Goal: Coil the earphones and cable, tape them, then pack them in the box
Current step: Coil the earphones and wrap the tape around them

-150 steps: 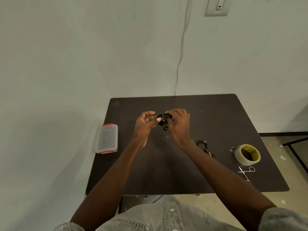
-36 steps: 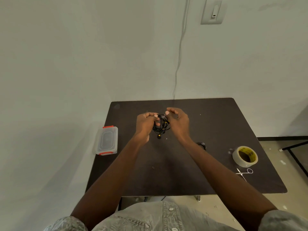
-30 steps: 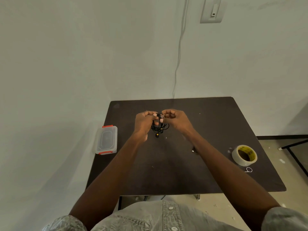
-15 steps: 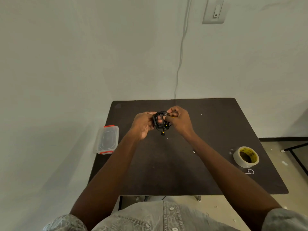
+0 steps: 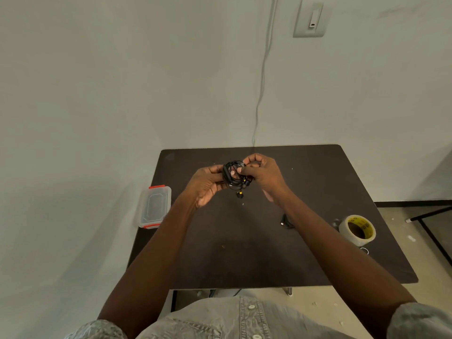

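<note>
— What's nearest to us?

— A grey buttoned shirt (image 5: 244,316), and two bare forearms reaching out over the dark bench (image 5: 244,253).

— Anything lying on it?

— Off to the right, a roll of clear tape (image 5: 357,230) with yellow print inside the core. Just this side of it a small metal ring (image 5: 364,250) peeks past the forearm; I can't tell what it belongs to. A short black cable end (image 5: 285,221) shows beside the right forearm.

— And the hands?

— Both are raised above the middle of the bench. The left hand (image 5: 206,185) curls its grip round the bundle of black earphones (image 5: 236,176); the right hand (image 5: 263,172) pinches the same coil from the other side. One earbud with a yellow collar (image 5: 240,194) dangles beneath.

— The box?

— The clear box (image 5: 155,206) with red clasps sits at the bench's left edge, lid on, well apart from the hands. Behind, a thin white cord (image 5: 263,77) runs down the wall beside a switch plate (image 5: 311,17).
</note>
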A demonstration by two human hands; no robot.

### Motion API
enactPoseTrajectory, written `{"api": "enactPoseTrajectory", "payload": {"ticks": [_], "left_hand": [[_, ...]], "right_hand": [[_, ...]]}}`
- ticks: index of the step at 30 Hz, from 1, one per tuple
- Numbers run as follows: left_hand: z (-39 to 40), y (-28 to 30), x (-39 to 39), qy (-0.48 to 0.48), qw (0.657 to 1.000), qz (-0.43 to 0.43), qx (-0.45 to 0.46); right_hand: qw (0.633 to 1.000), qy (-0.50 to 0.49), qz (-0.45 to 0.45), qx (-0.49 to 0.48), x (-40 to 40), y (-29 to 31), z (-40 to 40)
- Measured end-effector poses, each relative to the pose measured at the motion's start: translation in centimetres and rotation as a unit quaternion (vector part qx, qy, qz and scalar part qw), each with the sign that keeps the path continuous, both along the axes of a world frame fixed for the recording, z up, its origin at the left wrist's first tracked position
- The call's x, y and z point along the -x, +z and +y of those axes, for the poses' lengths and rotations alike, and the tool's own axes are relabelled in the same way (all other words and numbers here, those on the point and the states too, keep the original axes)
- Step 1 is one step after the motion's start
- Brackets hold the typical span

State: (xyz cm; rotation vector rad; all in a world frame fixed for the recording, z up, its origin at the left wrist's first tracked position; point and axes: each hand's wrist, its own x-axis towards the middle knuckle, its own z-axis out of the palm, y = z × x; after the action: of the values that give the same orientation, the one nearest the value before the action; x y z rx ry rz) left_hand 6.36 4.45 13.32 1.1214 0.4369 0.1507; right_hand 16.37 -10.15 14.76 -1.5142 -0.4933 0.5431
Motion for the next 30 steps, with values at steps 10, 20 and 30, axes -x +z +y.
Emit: {"api": "enactPoseTrajectory", "payload": {"ticks": [10, 20, 30], "left_hand": [[-1.1, -0.5, -0.4, 0.085, 0.995, -0.013, -0.054], [-0.7, -1.0, -0.2, 0.088, 0.994, -0.035, -0.046], [-1.2, -1.4, -0.8, 0.098, 0.993, -0.030, -0.055]], "right_hand": [[0.999, -0.010, -0.034, 0.039, -0.3, -0.2, 0.3], [0.999, -0.021, -0.021, 0.022, -0.4, -0.1, 0.5], [0.998, -0.020, -0.047, 0.028, -0.1, -0.1, 0.5]]}}
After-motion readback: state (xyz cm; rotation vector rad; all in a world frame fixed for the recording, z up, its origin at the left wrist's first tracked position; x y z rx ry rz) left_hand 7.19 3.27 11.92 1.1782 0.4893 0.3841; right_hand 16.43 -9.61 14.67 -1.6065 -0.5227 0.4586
